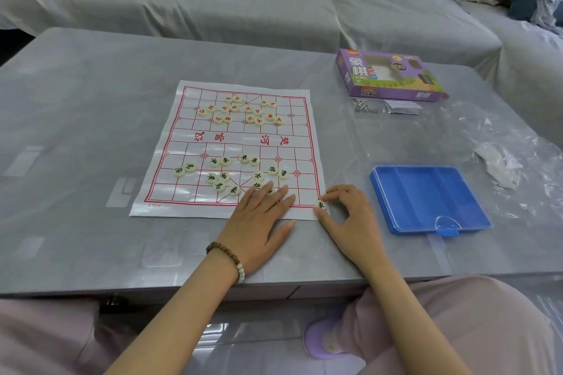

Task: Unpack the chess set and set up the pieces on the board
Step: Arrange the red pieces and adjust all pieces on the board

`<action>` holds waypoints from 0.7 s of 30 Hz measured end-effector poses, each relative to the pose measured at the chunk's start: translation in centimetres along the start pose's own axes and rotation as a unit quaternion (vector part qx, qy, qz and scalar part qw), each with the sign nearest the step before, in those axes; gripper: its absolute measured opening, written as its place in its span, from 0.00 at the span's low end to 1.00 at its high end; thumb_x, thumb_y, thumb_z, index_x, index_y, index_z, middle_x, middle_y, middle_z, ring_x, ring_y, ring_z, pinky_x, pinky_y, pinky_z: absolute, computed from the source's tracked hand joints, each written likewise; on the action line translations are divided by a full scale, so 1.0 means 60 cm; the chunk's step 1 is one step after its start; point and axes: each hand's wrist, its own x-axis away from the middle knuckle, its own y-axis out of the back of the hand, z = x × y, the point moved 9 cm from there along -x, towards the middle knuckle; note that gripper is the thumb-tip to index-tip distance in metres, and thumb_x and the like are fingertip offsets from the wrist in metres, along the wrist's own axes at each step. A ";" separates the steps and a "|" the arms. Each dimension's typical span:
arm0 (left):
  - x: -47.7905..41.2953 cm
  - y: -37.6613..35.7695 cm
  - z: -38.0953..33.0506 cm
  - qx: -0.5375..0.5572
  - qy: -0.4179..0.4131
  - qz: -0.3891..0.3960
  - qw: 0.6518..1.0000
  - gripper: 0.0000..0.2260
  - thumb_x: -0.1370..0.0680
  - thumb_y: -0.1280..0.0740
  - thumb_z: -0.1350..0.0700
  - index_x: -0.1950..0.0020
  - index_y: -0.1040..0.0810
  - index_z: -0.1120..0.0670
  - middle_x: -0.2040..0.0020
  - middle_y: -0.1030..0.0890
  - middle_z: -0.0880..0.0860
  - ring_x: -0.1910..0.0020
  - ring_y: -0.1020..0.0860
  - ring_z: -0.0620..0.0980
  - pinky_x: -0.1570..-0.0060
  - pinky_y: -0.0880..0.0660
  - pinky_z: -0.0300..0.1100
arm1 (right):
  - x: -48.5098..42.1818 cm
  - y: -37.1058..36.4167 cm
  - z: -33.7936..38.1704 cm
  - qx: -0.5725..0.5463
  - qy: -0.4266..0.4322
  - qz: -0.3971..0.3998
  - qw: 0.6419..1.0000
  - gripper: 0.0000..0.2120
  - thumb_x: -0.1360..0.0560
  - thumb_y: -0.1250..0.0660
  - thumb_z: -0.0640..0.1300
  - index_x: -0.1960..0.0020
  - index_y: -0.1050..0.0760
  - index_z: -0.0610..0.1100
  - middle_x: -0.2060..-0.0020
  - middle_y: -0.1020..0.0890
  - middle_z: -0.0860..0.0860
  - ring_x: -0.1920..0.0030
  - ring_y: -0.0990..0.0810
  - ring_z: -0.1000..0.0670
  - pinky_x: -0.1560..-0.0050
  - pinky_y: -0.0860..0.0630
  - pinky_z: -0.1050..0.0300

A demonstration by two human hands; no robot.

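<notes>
A white paper chess board (231, 143) with a red grid lies flat on the grey table. Several cream discs with red characters (240, 111) are scattered over its far half, and several with black characters (219, 175) over its near half. My left hand (262, 219) lies flat, fingers straight, pressing the board's near edge. My right hand (347, 216) pinches one black-character disc (320, 205) between thumb and forefinger at the board's near right corner.
An empty blue plastic case (426, 198) lies to the right of the board. The purple game box (390, 76) sits at the back right, with small metal bits (364, 106) and a sachet (400, 107) before it. Crumpled clear wrap (499, 161) covers the table's right side. A sofa stands behind.
</notes>
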 end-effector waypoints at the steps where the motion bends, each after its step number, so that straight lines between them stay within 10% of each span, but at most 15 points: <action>1: 0.000 0.000 0.001 0.004 -0.001 -0.003 1.000 0.27 0.23 0.59 0.39 0.25 0.48 0.43 0.24 0.50 0.42 0.26 0.59 0.41 0.30 0.67 0.37 | 0.000 0.000 0.000 0.002 0.000 0.001 1.000 0.09 0.28 0.30 0.51 0.49 0.23 0.51 0.49 0.25 0.59 0.48 0.27 0.59 0.42 0.27 0.55; 21: 0.044 0.088 0.221 0.027 0.158 -0.079 0.984 0.38 0.29 0.61 0.32 0.24 0.47 0.50 0.24 0.46 0.49 0.25 0.51 0.49 0.27 0.55 0.45 | -0.056 -0.053 0.091 -0.009 0.002 0.040 0.999 0.13 0.25 0.33 0.51 0.41 0.25 0.51 0.44 0.26 0.58 0.43 0.31 0.60 0.39 0.36 0.64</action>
